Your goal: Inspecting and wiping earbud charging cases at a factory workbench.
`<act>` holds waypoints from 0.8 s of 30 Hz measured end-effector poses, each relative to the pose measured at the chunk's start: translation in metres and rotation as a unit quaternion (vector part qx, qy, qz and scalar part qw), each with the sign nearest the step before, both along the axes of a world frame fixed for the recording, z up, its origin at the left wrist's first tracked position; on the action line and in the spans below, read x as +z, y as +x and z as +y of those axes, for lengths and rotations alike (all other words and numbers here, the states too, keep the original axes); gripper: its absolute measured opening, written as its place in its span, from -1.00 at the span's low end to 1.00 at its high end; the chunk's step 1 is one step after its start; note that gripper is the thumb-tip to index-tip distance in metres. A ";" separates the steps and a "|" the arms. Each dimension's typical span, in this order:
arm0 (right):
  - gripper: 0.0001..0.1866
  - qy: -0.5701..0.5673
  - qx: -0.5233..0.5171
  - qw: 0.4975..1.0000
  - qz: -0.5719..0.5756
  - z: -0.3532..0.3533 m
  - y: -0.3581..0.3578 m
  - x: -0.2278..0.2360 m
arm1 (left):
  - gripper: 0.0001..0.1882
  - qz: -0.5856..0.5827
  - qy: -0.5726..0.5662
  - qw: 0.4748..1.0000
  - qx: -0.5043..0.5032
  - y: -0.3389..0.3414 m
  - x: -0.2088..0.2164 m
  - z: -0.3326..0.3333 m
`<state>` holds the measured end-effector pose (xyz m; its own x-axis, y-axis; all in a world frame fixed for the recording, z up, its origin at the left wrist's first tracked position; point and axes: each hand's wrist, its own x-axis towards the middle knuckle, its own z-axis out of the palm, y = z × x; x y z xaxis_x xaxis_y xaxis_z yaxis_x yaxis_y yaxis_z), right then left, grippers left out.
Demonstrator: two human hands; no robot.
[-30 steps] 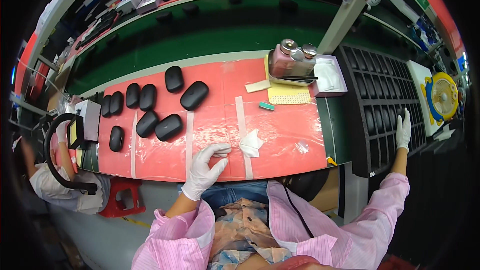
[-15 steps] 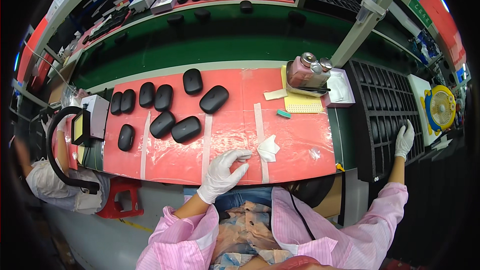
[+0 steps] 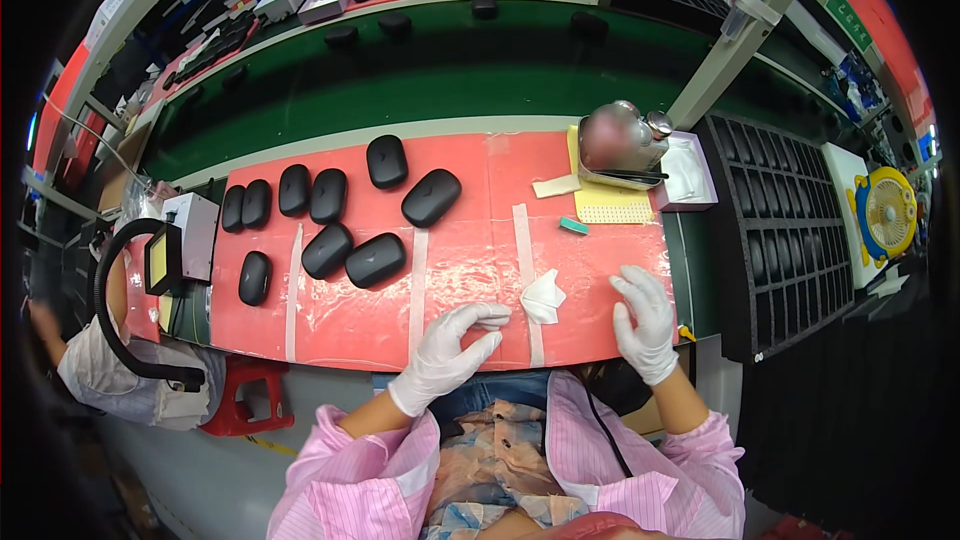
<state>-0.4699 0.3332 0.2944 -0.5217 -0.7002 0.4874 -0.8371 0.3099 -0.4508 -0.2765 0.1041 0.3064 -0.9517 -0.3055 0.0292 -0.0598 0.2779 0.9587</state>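
My left hand (image 3: pixel 450 352), in a white glove, rests near the front edge of the red work mat (image 3: pixel 470 280). Its fingers point right with the thumb apart, and nothing shows in it. My right hand (image 3: pixel 646 328), gloved too, hovers over the mat's right front part. Those fingers are loosely curled, thumb apart, with nothing visible between them. Between both hands lies a folded white cloth (image 3: pixel 542 297). Several rounded black cases are spread over the mat's left half, among them a black case (image 3: pixel 376 259) not far from my left hand.
A black compartment tray (image 3: pixel 765 270) holding rows of black cases stands right, beside a yellow-and-blue fan (image 3: pixel 886 215). Metal-topped bottles (image 3: pixel 625 135), a tissue box (image 3: pixel 688 175) and a green block (image 3: pixel 573 226) sit back right. Beyond runs a green conveyor (image 3: pixel 440 65). A lamp (image 3: pixel 125 310) arches at left.
My right hand has left the black tray and come left over the mat. My left hand stays in nearly the same place. The cases on the mat keep their arrangement.
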 end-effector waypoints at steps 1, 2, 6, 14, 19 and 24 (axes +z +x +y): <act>-0.59 -0.006 -0.008 1.000 -0.019 -0.002 0.006 -0.006 | -0.67 -0.013 0.047 0.998 -0.031 0.001 0.012 -0.005; -0.59 -0.005 -0.004 1.000 -0.022 -0.002 0.010 -0.009 | -0.67 -0.021 -0.023 0.998 -0.061 0.000 0.032 -0.017; -0.57 0.053 -0.048 0.997 0.034 -0.008 0.014 -0.011 | -0.64 -0.034 -0.237 0.970 -0.044 -0.048 0.073 -0.101; -0.58 0.095 -0.078 0.992 0.034 -0.016 0.015 -0.016 | -0.33 -0.175 -0.536 0.810 0.163 -0.244 0.020 -0.336; -0.60 0.136 -0.099 0.985 0.040 -0.015 0.017 -0.014 | -0.22 -0.260 -0.560 0.740 0.269 -0.335 -0.012 -0.378; -0.62 0.158 -0.103 0.982 0.032 -0.016 0.017 -0.014 | -0.11 -0.146 -0.617 0.675 0.376 -0.356 -0.052 -0.421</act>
<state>-0.4527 0.3176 0.2802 -0.6433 -0.7048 0.2991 -0.7656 0.5909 -0.2543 -0.6329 -0.3173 0.2549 -0.5615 -0.6198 0.5483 -0.7654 0.6409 -0.0594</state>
